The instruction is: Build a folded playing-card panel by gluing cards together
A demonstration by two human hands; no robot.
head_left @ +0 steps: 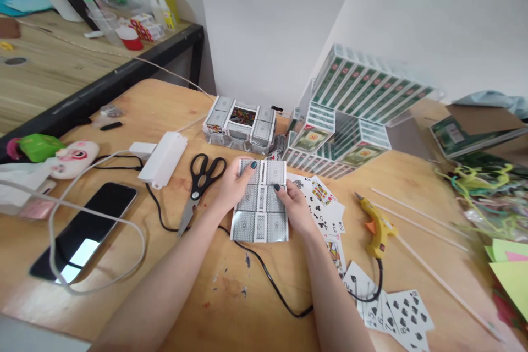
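Note:
A panel of joined playing cards [260,225], patterned backs facing up, is held above the table between both hands. My left hand [236,182] grips its left edge with the thumb on top. On the opposite edge my right hand [296,206] pinches it, thumb on the face. Just behind stands a box-like structure built from playing cards [241,124]. Loose playing cards [330,212] lie face up beside my right hand. Black-handled scissors [200,184] rest to the left of my left hand. A yellow hot glue gun [377,225] lies on the right.
Stacked green card boxes [342,115] stand at the back right. Clear glue sticks [429,225] lie at the right. At left are a phone [103,225], a white power strip [165,159] and a looped white cable [140,247]. A black cord [268,269] crosses the table under the panel.

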